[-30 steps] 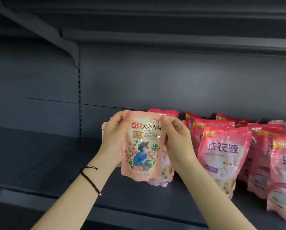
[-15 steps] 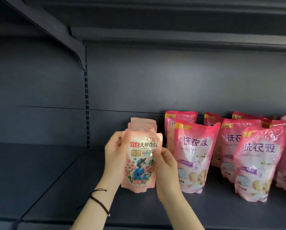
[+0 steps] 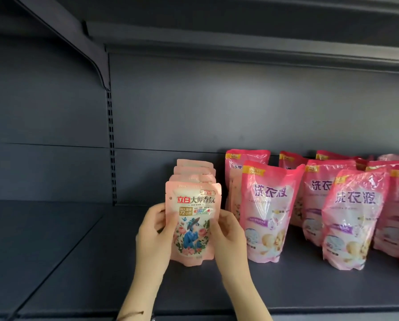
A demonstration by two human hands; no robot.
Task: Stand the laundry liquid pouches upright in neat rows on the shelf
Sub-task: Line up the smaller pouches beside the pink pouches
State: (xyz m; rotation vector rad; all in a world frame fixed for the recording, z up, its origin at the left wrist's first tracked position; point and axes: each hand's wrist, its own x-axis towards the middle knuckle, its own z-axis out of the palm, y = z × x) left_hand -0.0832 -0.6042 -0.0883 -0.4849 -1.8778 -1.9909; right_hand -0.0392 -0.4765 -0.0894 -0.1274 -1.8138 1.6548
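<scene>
Two hands are gripping one pouch (image 3: 192, 218) by its sides, left hand (image 3: 153, 230) and right hand (image 3: 228, 232); row (image 3: 195, 169) is standing just beyond them, pink pouches (image 3: 270, 212) sitting rightward.

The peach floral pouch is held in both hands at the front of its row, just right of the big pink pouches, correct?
No: in the head view the peach floral pouch, held by the left hand and right hand at the front of its row, is left of the big pink pouches.
</scene>
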